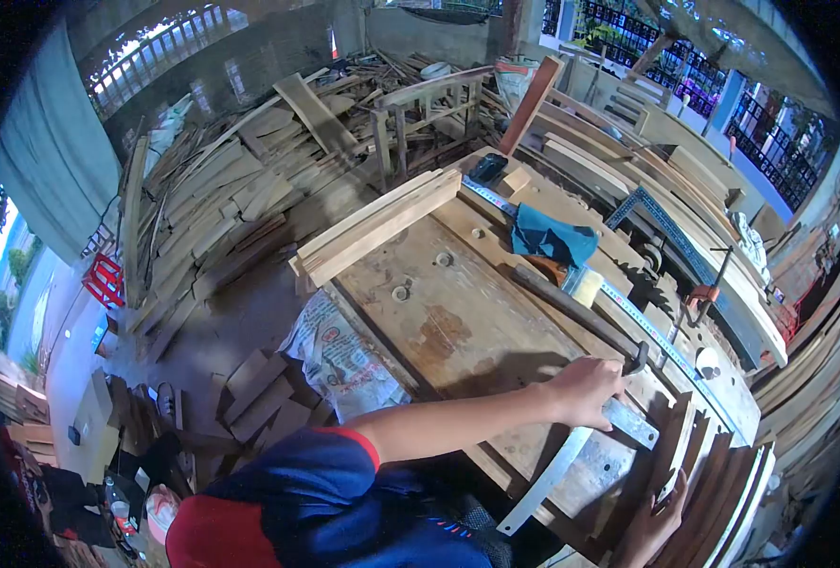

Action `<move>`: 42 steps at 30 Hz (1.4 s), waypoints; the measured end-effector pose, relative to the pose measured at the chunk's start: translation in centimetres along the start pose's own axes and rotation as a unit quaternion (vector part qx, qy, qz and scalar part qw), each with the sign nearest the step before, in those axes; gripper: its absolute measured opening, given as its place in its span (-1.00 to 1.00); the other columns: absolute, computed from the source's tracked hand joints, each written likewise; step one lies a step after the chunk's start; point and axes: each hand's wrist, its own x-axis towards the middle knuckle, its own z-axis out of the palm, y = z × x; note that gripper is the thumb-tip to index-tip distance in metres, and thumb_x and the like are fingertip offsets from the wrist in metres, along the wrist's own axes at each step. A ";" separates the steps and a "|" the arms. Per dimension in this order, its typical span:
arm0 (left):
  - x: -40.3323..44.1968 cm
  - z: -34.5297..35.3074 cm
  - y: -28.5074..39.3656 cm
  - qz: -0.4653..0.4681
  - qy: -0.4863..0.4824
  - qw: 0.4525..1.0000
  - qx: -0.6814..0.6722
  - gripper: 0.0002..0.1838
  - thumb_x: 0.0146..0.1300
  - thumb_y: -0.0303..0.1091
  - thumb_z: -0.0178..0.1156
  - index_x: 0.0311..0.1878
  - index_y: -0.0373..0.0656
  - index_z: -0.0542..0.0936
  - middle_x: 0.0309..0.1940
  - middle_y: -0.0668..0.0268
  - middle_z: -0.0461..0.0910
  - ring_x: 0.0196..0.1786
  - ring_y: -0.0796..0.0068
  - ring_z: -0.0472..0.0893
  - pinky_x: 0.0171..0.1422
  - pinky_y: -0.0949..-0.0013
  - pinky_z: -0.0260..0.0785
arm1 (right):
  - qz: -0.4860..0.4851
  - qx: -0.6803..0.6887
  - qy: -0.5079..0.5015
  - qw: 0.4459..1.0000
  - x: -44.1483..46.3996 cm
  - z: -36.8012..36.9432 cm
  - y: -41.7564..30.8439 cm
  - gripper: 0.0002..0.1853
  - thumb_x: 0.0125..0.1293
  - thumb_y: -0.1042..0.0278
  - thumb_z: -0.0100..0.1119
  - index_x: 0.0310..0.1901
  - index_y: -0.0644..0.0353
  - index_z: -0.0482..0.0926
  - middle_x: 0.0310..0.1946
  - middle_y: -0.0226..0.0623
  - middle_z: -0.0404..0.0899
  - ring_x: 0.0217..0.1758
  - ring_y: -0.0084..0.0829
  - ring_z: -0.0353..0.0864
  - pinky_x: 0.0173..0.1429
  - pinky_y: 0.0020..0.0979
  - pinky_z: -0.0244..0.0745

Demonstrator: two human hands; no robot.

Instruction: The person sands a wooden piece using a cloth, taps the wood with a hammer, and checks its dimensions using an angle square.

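My left hand (586,393) reaches over the workbench (411,293) with its fingers closed on the corner of a metal try square (548,478). The square's long blade points toward my body. Close beyond that hand lies a hammer (581,312), its head by my knuckles. My right hand (657,523), partly cut off by the lower edge, has its fingers around a narrow wooden strip (674,447). More wooden strips (737,502) stand side by side just right of it.
A tape measure (486,168) lies extended along the bench, passing a teal cloth (554,235). Two boards (382,227) rest across the bench's far left end. A saw blade (661,298) and a clamp (702,295) are at the right. Scrap wood (221,189) is heaped beyond.
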 end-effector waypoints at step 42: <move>-0.3 0.2 0.2 0.028 -0.106 0.993 0.052 -0.44 0.42 0.09 0.28 0.33 -0.05 0.62 0.13 -0.04 0.66 0.24 -0.06 0.66 0.28 0.00 0.56 | -0.147 -0.054 -0.175 0.972 1.2 4.4 -1.5 -0.16 0.01 0.37 0.62 0.38 0.22 0.46 0.34 -0.01 0.50 0.46 0.09 0.40 0.57 0.08 0.24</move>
